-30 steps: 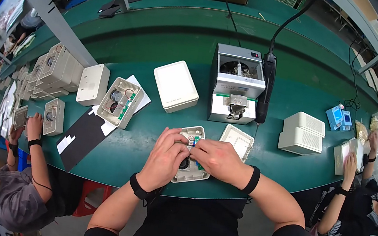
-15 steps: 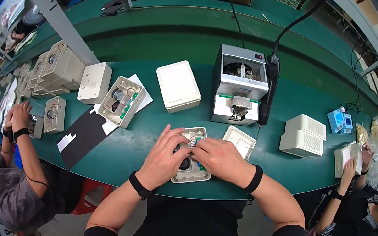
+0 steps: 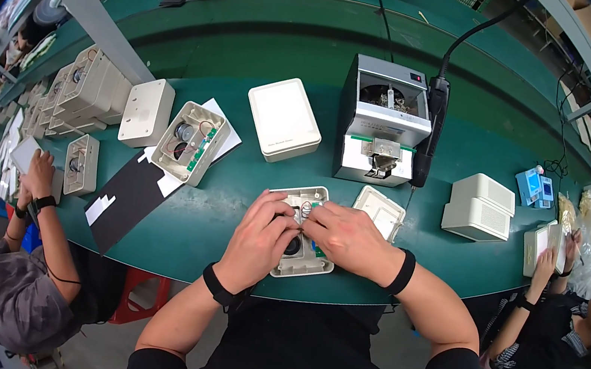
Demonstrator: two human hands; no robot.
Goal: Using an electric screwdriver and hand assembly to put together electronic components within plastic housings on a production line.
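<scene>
A beige plastic housing [image 3: 308,269] lies open side up in front of me, near the table's front edge. Inside it are a round black speaker [image 3: 292,247] and part of a green circuit board. Thin white wires [image 3: 306,207] loop up between my hands. My left hand [image 3: 255,238] reaches over the housing's left side, fingers bent and pinched at the wires. From the other side my right hand [image 3: 349,240] pinches at the same wires, thumb and forefinger together. The fingertips hide the exact grip. Just right of the housing lies a beige cover [image 3: 379,213], inner side up.
Behind the cover stands a screw feeder [image 3: 384,125], with an electric screwdriver [image 3: 433,121] hanging beside it. Closed boxes [image 3: 286,119] and an open housing with speakers [image 3: 192,143] lie around. More boxes [image 3: 479,208] are stacked right. Co-workers sit at both sides.
The whole view has shifted slightly. My hands stay at the wires with small finger movements. The person on the left now holds up a pale panel.
</scene>
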